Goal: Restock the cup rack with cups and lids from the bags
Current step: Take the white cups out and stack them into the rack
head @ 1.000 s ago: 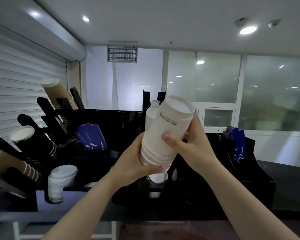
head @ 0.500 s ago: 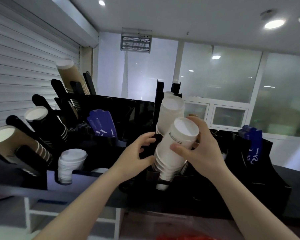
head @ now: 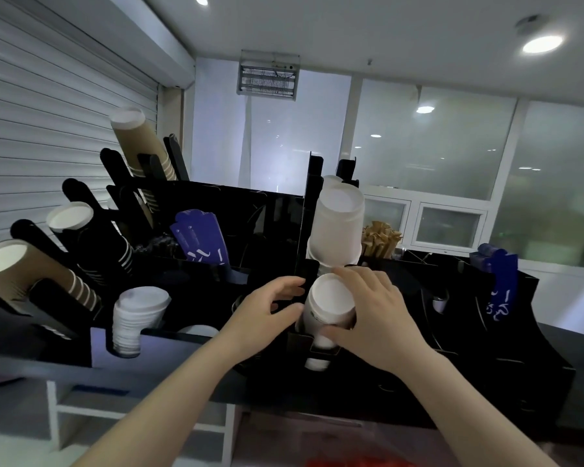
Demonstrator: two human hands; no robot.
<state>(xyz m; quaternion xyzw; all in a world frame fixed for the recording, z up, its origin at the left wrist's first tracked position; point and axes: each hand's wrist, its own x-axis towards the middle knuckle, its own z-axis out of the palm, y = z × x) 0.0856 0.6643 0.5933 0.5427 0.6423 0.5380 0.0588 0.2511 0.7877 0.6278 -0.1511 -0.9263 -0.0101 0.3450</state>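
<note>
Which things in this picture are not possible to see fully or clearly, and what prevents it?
- Head view: the lower end of the white cup stack is hidden by the right hand and the black rack.
- Head view: the print on that stack is too small to read.
- Head view: the red object is cut off by the bottom edge; perhaps a bag.
- Head view: the black post is too dark below the left hand gripping it.

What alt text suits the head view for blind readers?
The right hand grips a stack of white cups standing in a slot of the black cup rack; the left hand holds a rack divider beside it. A brown cup stack leans at far left.
</note>
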